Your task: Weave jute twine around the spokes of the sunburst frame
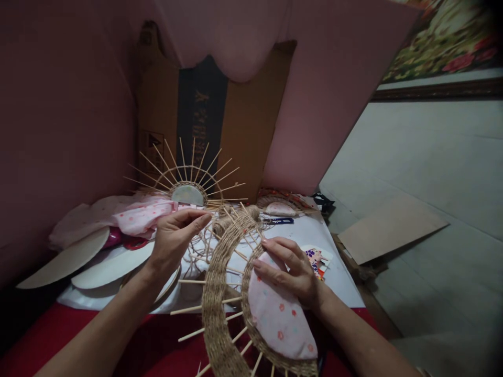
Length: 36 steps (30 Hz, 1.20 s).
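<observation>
A half-round piece with a band of woven twine [220,293] and wooden sticks poking outward lies in front of me. Its middle is a pink flowered fabric pad [277,314]. My right hand [288,269] rests with fingers spread flat on that pad, pressing it down. My left hand [175,238] hovers at the top of the woven band, fingers pinched together on a strand of twine [204,235] near the stick ends. Loose twine loops lie under that hand.
A second stick-rayed half circle [188,191] stands against a cardboard box [220,115] at the back. Pink cloth [137,214], flat white half-round boards [78,256], small printed scraps [316,259] and blue scissors [279,221] lie on the white sheet. A cardboard sheet [389,228] lies on the tiled floor at right.
</observation>
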### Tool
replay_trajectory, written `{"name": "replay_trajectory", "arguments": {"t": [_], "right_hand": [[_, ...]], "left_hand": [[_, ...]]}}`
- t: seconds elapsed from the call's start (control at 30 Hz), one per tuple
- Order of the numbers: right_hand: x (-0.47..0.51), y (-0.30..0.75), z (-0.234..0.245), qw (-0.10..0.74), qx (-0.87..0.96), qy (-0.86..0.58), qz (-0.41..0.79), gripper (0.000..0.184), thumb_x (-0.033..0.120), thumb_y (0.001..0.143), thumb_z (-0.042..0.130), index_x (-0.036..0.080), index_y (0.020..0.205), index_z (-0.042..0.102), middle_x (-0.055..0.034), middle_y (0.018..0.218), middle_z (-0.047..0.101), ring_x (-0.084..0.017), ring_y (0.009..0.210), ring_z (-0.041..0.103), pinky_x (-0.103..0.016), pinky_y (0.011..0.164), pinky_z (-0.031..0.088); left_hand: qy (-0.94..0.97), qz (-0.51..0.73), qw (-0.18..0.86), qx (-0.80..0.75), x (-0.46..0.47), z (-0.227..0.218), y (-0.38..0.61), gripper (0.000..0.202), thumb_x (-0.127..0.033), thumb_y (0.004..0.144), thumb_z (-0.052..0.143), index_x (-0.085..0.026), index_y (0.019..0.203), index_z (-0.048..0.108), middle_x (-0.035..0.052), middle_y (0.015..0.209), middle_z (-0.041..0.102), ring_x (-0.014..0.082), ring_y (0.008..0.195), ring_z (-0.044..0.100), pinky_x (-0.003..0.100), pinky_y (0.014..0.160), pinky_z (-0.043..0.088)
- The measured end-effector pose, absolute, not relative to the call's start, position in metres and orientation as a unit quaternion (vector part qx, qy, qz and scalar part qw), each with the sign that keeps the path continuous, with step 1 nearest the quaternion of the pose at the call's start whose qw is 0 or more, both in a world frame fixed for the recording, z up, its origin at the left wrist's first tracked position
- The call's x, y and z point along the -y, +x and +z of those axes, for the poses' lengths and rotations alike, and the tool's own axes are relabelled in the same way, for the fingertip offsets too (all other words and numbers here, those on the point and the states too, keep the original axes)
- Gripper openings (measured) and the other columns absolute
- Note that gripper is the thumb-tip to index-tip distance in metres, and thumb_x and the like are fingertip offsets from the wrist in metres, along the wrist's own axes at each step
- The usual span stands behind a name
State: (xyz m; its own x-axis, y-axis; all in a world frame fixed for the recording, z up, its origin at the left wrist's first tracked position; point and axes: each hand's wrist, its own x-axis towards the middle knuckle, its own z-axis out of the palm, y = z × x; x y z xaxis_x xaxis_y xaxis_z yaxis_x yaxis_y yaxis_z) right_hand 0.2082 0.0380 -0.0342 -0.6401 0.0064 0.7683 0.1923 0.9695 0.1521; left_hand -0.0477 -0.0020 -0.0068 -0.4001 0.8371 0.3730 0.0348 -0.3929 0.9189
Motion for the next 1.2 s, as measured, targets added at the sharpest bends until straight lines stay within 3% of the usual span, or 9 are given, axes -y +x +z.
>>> {"name": "replay_trajectory", "arguments": {"t": [0.23, 0.6, 0.83, 0.97, 1.07, 1.13, 1.2], "right_hand": [[-0.037, 0.207, -0.031, 0.431, 0.892, -0.059, -0.123, 0.028, 0.011, 0.081, 0.061, 0.019, 0.108, 0.065, -0.0111, 0.122, 0.051, -0.025, 0.112, 0.049, -0.041, 0.086, 0.053], [-0.036, 0.209, -0.031, 0.435, 0.886, -0.075, -0.140, 0.028, 0.012, 0.081, 0.061, 0.021, 0.108, 0.065, -0.0112, 0.120, 0.053, -0.025, 0.112, 0.050, -0.043, 0.083, 0.055], [-0.038, 0.213, -0.027, 0.446, 0.874, -0.083, -0.174, 0.033, 0.008, 0.078, 0.063, 0.021, 0.109, 0.064, -0.0107, 0.121, 0.051, -0.025, 0.113, 0.050, -0.041, 0.085, 0.056], [-0.036, 0.215, -0.025, 0.444, 0.871, -0.078, -0.195, 0.034, 0.008, 0.077, 0.064, 0.021, 0.108, 0.064, -0.0109, 0.129, 0.047, -0.026, 0.115, 0.049, -0.042, 0.086, 0.056], [-0.034, 0.216, -0.024, 0.445, 0.869, -0.075, -0.205, 0.032, 0.008, 0.077, 0.064, 0.021, 0.106, 0.064, -0.0096, 0.131, 0.045, -0.025, 0.114, 0.049, -0.041, 0.085, 0.056], [-0.033, 0.217, -0.024, 0.449, 0.866, -0.071, -0.207, 0.031, 0.008, 0.077, 0.063, 0.021, 0.106, 0.064, -0.0095, 0.131, 0.044, -0.026, 0.113, 0.049, -0.040, 0.084, 0.057], [-0.032, 0.217, -0.024, 0.450, 0.866, -0.068, -0.205, 0.032, 0.008, 0.077, 0.064, 0.021, 0.106, 0.064, -0.0099, 0.133, 0.044, -0.026, 0.114, 0.050, -0.041, 0.083, 0.057]], "left_hand": [[0.458, 0.707, 0.285, -0.457, 0.004, -0.005, -0.048, 0.009, -0.026, 0.066, 0.076, -0.020, 0.072, 0.074, -0.0001, 0.066, 0.066, 0.0104, 0.060, 0.052, 0.022, 0.056, 0.041], [0.411, 0.738, 0.369, -0.388, 0.014, 0.008, -0.044, 0.002, -0.019, 0.067, 0.072, -0.018, 0.068, 0.071, -0.0008, 0.063, 0.061, 0.0094, 0.060, 0.051, 0.021, 0.058, 0.042], [0.391, 0.714, 0.500, -0.295, 0.022, 0.021, -0.048, 0.013, -0.017, 0.071, 0.062, -0.019, 0.059, 0.058, 0.0015, 0.072, 0.056, 0.0140, 0.073, 0.052, 0.027, 0.070, 0.047], [0.331, 0.699, 0.579, -0.259, 0.024, 0.022, -0.049, 0.016, -0.016, 0.068, 0.061, -0.020, 0.057, 0.051, -0.0009, 0.060, 0.045, 0.0115, 0.061, 0.048, 0.024, 0.058, 0.048], [0.309, 0.672, 0.622, -0.259, 0.025, 0.022, -0.049, 0.018, -0.019, 0.068, 0.065, -0.020, 0.058, 0.050, -0.0040, 0.053, 0.035, 0.0065, 0.044, 0.033, 0.018, 0.039, 0.036], [0.316, 0.662, 0.612, -0.296, 0.025, 0.022, -0.048, 0.014, -0.018, 0.066, 0.069, -0.019, 0.063, 0.056, -0.0038, 0.055, 0.038, 0.0052, 0.043, 0.030, 0.016, 0.035, 0.029], [0.333, 0.651, 0.594, -0.335, 0.026, 0.021, -0.048, 0.011, -0.019, 0.066, 0.071, -0.020, 0.070, 0.061, -0.0025, 0.059, 0.044, 0.0057, 0.045, 0.034, 0.016, 0.037, 0.031]]}}
